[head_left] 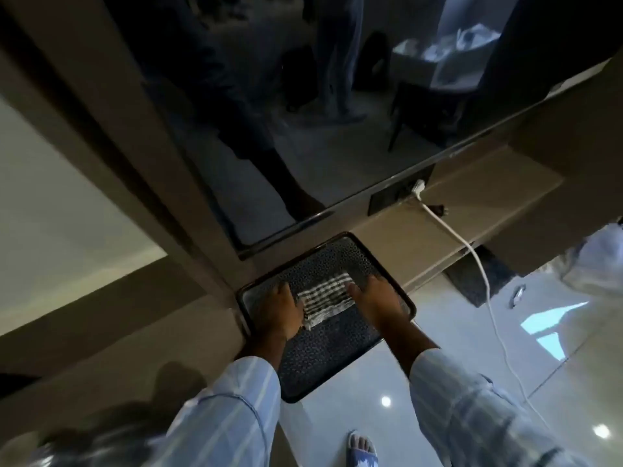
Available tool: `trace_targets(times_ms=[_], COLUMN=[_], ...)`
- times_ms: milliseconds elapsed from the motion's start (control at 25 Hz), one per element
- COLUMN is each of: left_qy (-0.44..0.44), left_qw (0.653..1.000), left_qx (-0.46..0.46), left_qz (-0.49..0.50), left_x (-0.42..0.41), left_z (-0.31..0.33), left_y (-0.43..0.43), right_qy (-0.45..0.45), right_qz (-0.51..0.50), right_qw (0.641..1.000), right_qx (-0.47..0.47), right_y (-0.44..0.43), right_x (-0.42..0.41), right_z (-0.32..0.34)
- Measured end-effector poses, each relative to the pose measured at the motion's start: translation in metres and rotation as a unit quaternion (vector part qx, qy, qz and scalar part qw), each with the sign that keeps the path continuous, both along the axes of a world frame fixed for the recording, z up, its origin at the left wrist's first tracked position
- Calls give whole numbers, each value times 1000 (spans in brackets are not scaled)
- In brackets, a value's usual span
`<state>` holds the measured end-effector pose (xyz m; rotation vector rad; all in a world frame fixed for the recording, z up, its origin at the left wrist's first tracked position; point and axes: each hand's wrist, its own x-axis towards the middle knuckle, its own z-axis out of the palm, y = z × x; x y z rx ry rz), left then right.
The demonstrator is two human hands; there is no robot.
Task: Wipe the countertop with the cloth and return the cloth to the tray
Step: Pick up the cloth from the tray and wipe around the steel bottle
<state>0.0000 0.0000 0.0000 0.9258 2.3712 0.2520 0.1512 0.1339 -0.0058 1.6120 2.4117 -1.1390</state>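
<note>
**Both hands on checked cloth in tray**

The left hand (281, 308) is lying palm down on the left edge of the cloth (324, 298), fingers spread flat and not curled around anything. The right hand (374, 299) is pressing down in the same flat manner on the cloth's right edge, fingertips pointing away from the person. Neither hand is gripping; both are resting open on the fabric. Both forearms are showing light striped sleeves (478, 412).

The cloth, checked in dark and white, is lying folded and flat between the two hands, in the far half of the tray (332, 362). The tray is dark, rectangular with rounded corners and a raised rim, its floor carrying a fine dotted pattern. It is sitting on the tabletop (435, 227) with its near end jutting out past the tabletop's edge, over the floor (364, 392).

Beyond the tray, a large dark glossy panel (303, 112) is reflecting the room. Just to its right, a white plug (419, 187) is sitting in a dark socket plate, and its white cable (485, 284) is trailing across the tabletop and down over the glossy floor. One foot in a light sandal (361, 448) is showing at the bottom edge.
</note>
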Motion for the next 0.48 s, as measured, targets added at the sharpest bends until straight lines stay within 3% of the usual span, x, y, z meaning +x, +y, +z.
trace_targets(times_ms=[120,320,400,480], left_qy=[-3,10,-3,-22], left_qw=[998,998,996,992], left_qx=[-8,17,40,80], left_qz=[55,65,78,91], left_x=[-12,-14,-13,-7], left_z=[-36,-54,-44,-22], left_y=[24,40,39,34], right_qy=[22,32,62,124], right_qz=[-60,-24,-74,-168], right_qw=[997,998,986,950], right_qx=[-30,-56,-137,-234], right_y=[24,33,36,32], right_x=[-17,-27,-24,-18], right_z=[-37,-62,-57,-34])
